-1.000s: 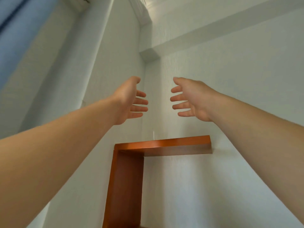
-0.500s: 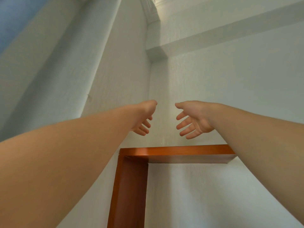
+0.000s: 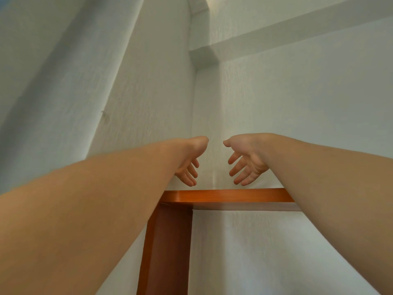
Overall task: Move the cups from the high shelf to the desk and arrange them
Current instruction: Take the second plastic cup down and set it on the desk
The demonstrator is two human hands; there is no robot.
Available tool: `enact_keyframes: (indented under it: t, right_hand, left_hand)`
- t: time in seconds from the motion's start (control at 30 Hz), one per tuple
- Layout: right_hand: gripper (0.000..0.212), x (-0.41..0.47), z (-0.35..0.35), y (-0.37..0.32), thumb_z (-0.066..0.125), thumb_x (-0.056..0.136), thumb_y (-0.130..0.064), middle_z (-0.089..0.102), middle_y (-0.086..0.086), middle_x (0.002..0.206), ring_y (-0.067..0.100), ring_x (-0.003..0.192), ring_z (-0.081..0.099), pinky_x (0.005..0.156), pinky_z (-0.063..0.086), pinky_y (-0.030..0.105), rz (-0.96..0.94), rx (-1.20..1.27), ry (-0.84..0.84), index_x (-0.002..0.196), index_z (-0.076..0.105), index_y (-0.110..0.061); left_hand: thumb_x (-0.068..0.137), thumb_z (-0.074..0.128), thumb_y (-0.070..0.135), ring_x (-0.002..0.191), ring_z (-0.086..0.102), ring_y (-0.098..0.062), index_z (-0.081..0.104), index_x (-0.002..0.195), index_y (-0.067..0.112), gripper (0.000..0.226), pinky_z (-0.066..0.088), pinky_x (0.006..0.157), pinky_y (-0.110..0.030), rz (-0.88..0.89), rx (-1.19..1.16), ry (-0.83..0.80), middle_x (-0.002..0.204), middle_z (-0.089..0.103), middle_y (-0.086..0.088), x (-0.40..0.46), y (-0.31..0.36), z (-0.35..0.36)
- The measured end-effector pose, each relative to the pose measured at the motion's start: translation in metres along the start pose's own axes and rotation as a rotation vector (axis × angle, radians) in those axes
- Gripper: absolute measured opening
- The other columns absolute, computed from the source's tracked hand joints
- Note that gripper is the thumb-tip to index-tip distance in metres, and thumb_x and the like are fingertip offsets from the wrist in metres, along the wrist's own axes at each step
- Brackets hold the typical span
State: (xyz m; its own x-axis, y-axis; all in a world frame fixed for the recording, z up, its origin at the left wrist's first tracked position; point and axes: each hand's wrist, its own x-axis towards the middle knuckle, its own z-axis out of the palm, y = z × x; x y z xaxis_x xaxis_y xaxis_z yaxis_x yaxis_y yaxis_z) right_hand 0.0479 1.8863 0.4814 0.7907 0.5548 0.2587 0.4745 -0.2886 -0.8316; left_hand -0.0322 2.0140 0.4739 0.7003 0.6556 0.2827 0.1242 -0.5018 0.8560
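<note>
White textured walls (image 3: 297,103) meet in a corner, seen from below, with a ledge (image 3: 276,37) crossing the right-hand wall high up. An orange-brown wooden high shelf (image 3: 225,195) spans the corner beneath both hands, its vertical side panel (image 3: 168,248) descending at left. Left hand (image 3: 189,165) and right hand (image 3: 246,160) hang just above the shelf's front edge, palms facing one another, fingers straight and spread, pointing downward, holding nothing. Compared with one second earlier, both hands have dropped from well above the shelf to just over it, and their fingers have turned from sideways to downward. No cups are visible from this angle; the shelf's top surface is hidden.
</note>
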Motion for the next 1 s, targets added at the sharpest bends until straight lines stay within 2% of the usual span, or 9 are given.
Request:
enact_keyframes:
  t: [0.27, 0.47, 0.6, 0.73, 0.87, 0.93, 1.0]
  right_hand:
    - [0.073, 0.014, 0.005, 0.01, 0.029, 0.106, -0.058, 0.054, 0.027, 0.147, 0.046, 0.126, 0.059, 0.108, 0.046, 0.059, 0.04, 0.02, -0.054, 0.153, 0.04, -0.003]
    - [0.077, 0.015, 0.007, 0.009, 0.029, 0.106, -0.06, 0.051, 0.028, 0.15, 0.046, 0.131, 0.056, 0.111, 0.042, 0.062, 0.043, 0.047, -0.125, 0.154, 0.035, 0.0]
    - [0.081, 0.014, 0.007, 0.01, 0.031, 0.106, -0.059, 0.049, 0.03, 0.151, 0.047, 0.136, 0.051, 0.108, 0.044, 0.063, 0.055, 0.089, -0.145, 0.156, 0.028, 0.004]
    - [0.081, 0.014, 0.007, 0.011, 0.031, 0.106, -0.058, 0.046, 0.031, 0.153, 0.048, 0.139, 0.048, 0.106, 0.044, 0.064, 0.073, 0.111, -0.165, 0.157, 0.026, 0.005]
    - [0.08, 0.011, 0.009, 0.013, 0.031, 0.106, -0.058, 0.044, 0.031, 0.154, 0.051, 0.138, 0.047, 0.1, 0.045, 0.067, 0.079, 0.115, -0.176, 0.157, 0.028, 0.003]
    - [0.078, 0.01, 0.01, 0.014, 0.032, 0.106, -0.058, 0.045, 0.032, 0.153, 0.05, 0.138, 0.047, 0.101, 0.046, 0.067, 0.062, 0.14, -0.168, 0.156, 0.031, 0.002]
    - [0.075, 0.009, 0.01, 0.014, 0.033, 0.106, -0.057, 0.048, 0.031, 0.151, 0.049, 0.135, 0.05, 0.106, 0.045, 0.064, 0.032, 0.16, -0.144, 0.154, 0.035, 0.001]
  left_hand:
    - [0.099, 0.024, 0.071, 0.127, 0.058, -0.052, 0.038, 0.151, -0.005, 0.093, 0.054, 0.102, -0.058, -0.063, -0.007, -0.037, 0.145, 0.053, -0.035, 0.012, -0.004, 0.006]
    - [0.098, 0.024, 0.072, 0.127, 0.058, -0.051, 0.038, 0.151, -0.007, 0.096, 0.055, 0.094, -0.058, -0.079, -0.045, -0.097, 0.14, 0.056, -0.035, 0.018, -0.006, 0.007]
    - [0.098, 0.024, 0.072, 0.122, 0.059, -0.052, 0.037, 0.15, -0.009, 0.097, 0.057, 0.083, -0.059, -0.088, -0.051, -0.126, 0.137, 0.057, -0.037, 0.019, -0.007, 0.008]
    - [0.099, 0.023, 0.07, 0.123, 0.058, -0.053, 0.039, 0.149, -0.009, 0.095, 0.056, 0.094, -0.058, -0.091, -0.056, -0.112, 0.137, 0.057, -0.038, 0.023, -0.008, 0.01]
    - [0.099, 0.023, 0.067, 0.111, 0.064, -0.053, 0.043, 0.145, -0.009, 0.092, 0.056, 0.101, -0.057, -0.079, -0.062, -0.096, 0.127, 0.061, -0.039, 0.024, -0.009, 0.01]
    - [0.099, 0.024, 0.066, 0.105, 0.068, -0.05, 0.044, 0.144, -0.008, 0.089, 0.059, 0.096, -0.055, -0.052, -0.06, -0.08, 0.116, 0.063, -0.038, 0.021, -0.01, 0.01]
    - [0.098, 0.025, 0.066, 0.098, 0.071, -0.048, 0.046, 0.143, -0.005, 0.087, 0.063, 0.085, -0.052, -0.023, -0.074, -0.059, 0.11, 0.064, -0.036, 0.015, -0.009, 0.009]
